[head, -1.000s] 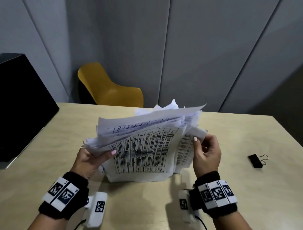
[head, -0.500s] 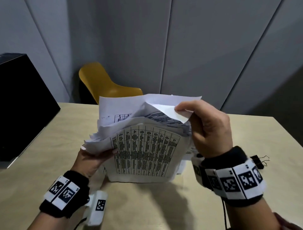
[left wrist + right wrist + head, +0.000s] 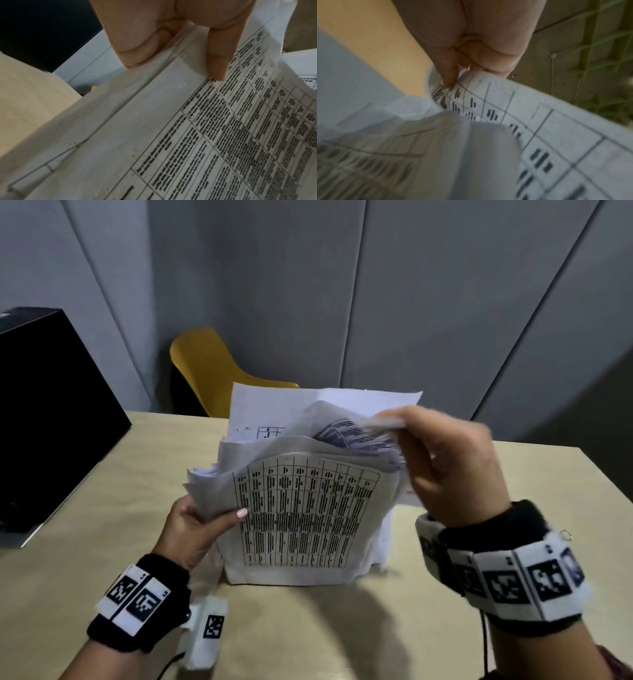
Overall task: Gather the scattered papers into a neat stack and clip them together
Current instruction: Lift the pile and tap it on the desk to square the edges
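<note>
the papers (image 3: 301, 522) stand on their bottom edge on the table (image 3: 102, 508), a loose, floppy sheaf with uneven tops. the left hand (image 3: 195, 529) grips the left edge, thumb on the front sheet, and the right hand (image 3: 448, 470) pinches the curling top right corners. thin and limp, they'd likely buckle if squeezed mid-sheet, so hold both side edges and tap the bottom edge square.

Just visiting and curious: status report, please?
Left hand grips papers upright on table. Right hand pinches top sheets. Stack uneven, unclipped. Nothing in the way.
</note>
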### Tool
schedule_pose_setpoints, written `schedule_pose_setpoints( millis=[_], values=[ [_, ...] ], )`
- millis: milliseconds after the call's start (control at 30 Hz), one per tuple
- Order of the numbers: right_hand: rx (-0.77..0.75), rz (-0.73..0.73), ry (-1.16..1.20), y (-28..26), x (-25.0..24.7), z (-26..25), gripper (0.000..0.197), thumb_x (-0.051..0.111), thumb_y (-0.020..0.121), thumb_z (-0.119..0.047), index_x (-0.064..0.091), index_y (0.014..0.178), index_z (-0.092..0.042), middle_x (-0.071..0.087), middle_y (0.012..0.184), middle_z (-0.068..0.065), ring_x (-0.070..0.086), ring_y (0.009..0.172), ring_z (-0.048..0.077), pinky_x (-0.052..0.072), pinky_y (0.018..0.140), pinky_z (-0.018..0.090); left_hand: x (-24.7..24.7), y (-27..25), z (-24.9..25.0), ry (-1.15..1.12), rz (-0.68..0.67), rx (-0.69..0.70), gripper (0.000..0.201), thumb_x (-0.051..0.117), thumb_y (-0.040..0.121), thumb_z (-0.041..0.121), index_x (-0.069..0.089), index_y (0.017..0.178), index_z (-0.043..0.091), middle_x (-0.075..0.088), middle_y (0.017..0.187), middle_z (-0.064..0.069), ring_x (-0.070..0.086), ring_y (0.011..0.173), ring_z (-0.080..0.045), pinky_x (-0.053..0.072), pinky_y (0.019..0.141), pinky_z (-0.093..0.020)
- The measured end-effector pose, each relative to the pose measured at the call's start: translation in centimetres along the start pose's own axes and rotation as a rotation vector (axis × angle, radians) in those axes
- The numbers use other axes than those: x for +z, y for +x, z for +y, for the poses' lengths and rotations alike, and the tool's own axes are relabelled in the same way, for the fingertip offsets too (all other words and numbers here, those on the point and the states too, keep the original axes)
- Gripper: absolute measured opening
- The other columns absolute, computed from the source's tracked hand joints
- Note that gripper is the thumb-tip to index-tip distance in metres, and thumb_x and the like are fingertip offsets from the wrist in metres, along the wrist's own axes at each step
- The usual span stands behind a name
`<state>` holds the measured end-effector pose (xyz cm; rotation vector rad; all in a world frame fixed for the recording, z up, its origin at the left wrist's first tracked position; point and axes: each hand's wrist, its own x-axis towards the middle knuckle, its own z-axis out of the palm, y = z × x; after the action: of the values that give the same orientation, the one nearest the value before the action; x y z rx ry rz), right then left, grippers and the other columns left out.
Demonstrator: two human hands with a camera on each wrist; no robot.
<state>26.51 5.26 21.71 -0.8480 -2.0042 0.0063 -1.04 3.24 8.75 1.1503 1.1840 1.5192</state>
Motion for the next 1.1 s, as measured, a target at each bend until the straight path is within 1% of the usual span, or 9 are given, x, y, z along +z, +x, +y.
schedule_pose_setpoints(
  millis=[233,400,600,700,800,833,900,967,1100],
  values=[
    [-0.107,-0.172,-0.17,4.2,-2.3,-3.0,0.031,0.045,0.072,0.003,0.066,0.083,-0.017,0.045,0.07,-0.015,0.054,0.066,0.026,0.047,0.058,0.036,-0.1,-0.1,-0.2,0.023,-0.001,-0.014,0.086,0.088,0.019,0.057,0.065,0.089,0.013,0.075,0.077,0.011,0.07,0.077,-0.002,0.053,0.066,-0.013],
    [-0.06,-0.423,-0.12,5.0,-0.6,-4.2,0.032,0.051,0.072,-0.007,0.061,0.098,-0.024,0.054,0.075,-0.014,0.055,0.076,0.02,0.045,0.066,0.033,-0.6,-0.2,-0.2,0.017,-0.042,-0.012,0.066,0.089,0.026,0.046,0.072,0.081,0.015,0.076,0.079,0.009,0.071,0.082,-0.007,0.054,0.066,-0.014],
    [0.075,-0.288,-0.251,5.7,0.3,-3.2,0.035,0.053,0.075,-0.005,0.062,0.096,-0.031,0.063,0.073,-0.005,0.06,0.075,0.032,0.052,0.064,0.04,-0.9,-0.1,-0.8,-0.022,-0.038,-0.027,0.067,0.089,0.02,0.054,0.076,0.076,0.02,0.076,0.08,0.008,0.07,0.08,-0.004,0.054,0.066,-0.015],
    [0.068,-0.288,-0.298,6.3,0.2,-3.9,0.043,0.049,0.071,-0.001,0.067,0.092,-0.033,0.072,0.082,-0.004,0.064,0.082,0.032,0.052,0.066,0.036,-0.9,-0.1,-0.6,-0.002,-0.057,0.0,0.057,0.09,0.033,0.045,0.074,0.08,0.016,0.075,0.08,0.01,0.07,0.078,-0.002,0.055,0.067,-0.017],
    [0.0,-0.404,-0.289,7.0,0.7,-4.6,0.044,0.047,0.07,0.0,0.067,0.092,-0.032,0.071,0.088,0.001,0.063,0.087,0.033,0.052,0.072,0.039,-0.5,-0.1,-0.6,0.031,-0.095,-0.01,0.011,0.077,0.061,0.025,0.076,0.065,0.035,0.074,0.071,0.013,0.068,0.069,0.001,0.057,0.08,-0.031],
    [-0.026,-0.443,-0.286,7.1,1.1,-4.9,0.044,0.046,0.071,0.0,0.067,0.094,-0.032,0.071,0.091,0.001,0.063,0.089,0.034,0.052,0.073,0.039,-0.2,0.0,-0.7,0.06,-0.084,-0.006,0.019,0.075,0.065,0.032,0.07,0.05,0.043,0.069,0.059,0.02,0.064,0.06,0.006,0.056,0.08,-0.023],
    [-0.069,-0.491,-0.306,7.1,1.8,-5.5,0.043,0.045,0.074,-0.002,0.065,0.098,-0.033,0.069,0.099,0.002,0.063,0.092,0.034,0.052,0.074,0.038,0.0,0.0,-0.3,0.078,-0.051,-0.06,0.045,0.076,0.074,0.033,0.06,0.034,0.047,0.06,0.043,0.023,0.058,0.046,0.011,0.048,0.058,-0.004],
    [-0.094,-0.463,-0.348,6.8,1.7,-5.7,0.042,0.043,0.076,-0.005,0.064,0.099,-0.032,0.068,0.1,0.002,0.062,0.093,0.035,0.05,0.071,0.036,-0.1,-0.2,0.4,0.03,-0.093,-0.056,0.018,0.088,0.05,0.036,0.07,0.047,0.039,0.067,0.053,0.018,0.062,0.053,0.008,0.048,0.056,-0.006],
    [-0.105,-0.347,-0.378,6.6,0.9,-6.6,0.037,0.036,0.069,-0.012,0.068,0.084,-0.023,0.07,0.079,0.0,0.065,0.077,0.034,0.039,0.056,0.03,-0.9,-0.4,0.0,0.056,-0.101,0.054,0.048,0.086,0.033,0.056,0.077,0.073,0.032,0.075,0.074,0.012,0.068,0.07,0.0,0.054,0.066,-0.013]
  ],
)
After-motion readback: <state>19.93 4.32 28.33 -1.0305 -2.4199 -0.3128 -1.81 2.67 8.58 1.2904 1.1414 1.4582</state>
